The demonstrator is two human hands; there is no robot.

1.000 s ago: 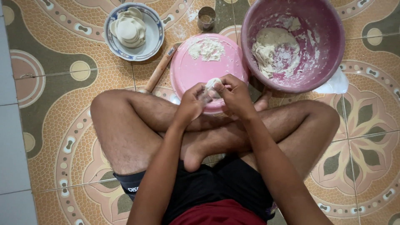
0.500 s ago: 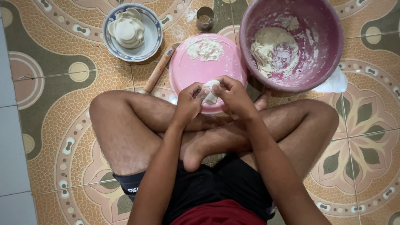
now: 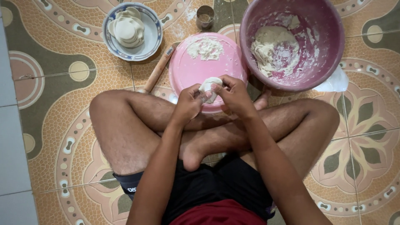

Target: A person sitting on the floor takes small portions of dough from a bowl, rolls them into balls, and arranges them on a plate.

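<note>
I sit cross-legged on a patterned tile floor. My left hand (image 3: 188,103) and my right hand (image 3: 234,93) both pinch a small white piece of dough (image 3: 208,86) between their fingers, just above the near edge of a round pink board (image 3: 189,71). A flat patch of flour or dough (image 3: 205,48) lies at the far side of that board.
A large pink basin (image 3: 329,37) with a lump of dough (image 3: 273,52) stands at the far right. A blue-rimmed bowl (image 3: 152,39) holds several flat dough rounds (image 3: 125,29). A wooden rolling pin (image 3: 158,68) lies left of the board, a small metal cup (image 3: 205,16) behind it, a white bag (image 3: 335,81) beside the basin.
Both hands keep working the dough piece at the same spot; fingers have shifted slightly around it.
</note>
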